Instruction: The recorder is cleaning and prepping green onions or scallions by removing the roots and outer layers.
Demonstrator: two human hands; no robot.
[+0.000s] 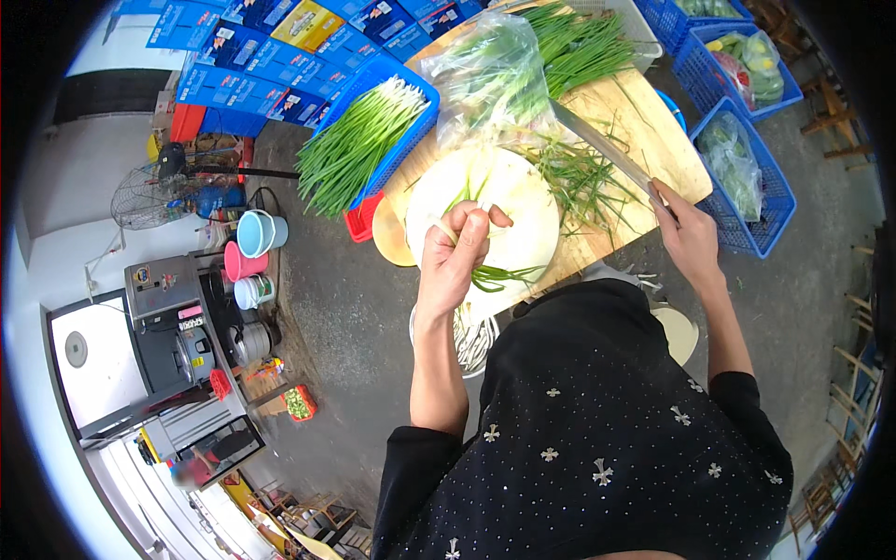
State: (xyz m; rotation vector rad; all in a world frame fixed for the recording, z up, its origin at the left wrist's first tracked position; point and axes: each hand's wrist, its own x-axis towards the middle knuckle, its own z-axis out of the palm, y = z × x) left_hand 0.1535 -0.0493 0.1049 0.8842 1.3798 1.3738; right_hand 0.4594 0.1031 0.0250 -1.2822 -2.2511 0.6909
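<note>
My left hand (462, 241) is closed around a few green stalks, like scallions or chives, above a round white chopping board (521, 199). In my right hand (682, 224) is the handle of a long-bladed knife (605, 148), its blade slanting up and left over the wooden table. Loose green trimmings (577, 175) lie right of the round board. Behind it, a clear plastic bag (490, 77) covers part of a pile of long green stalks (581, 42). A blue basket (402, 157) holding a neat bundle of green stalks (364, 143) stands at the table's left.
The wooden table's (665, 133) right corner is near my right hand. Blue crates (777, 185) with bagged vegetables stand beyond it. A bowl of whitish strips (476, 343) sits below the near edge. Buckets (262, 231) and a wire fan (150, 192) are at the left.
</note>
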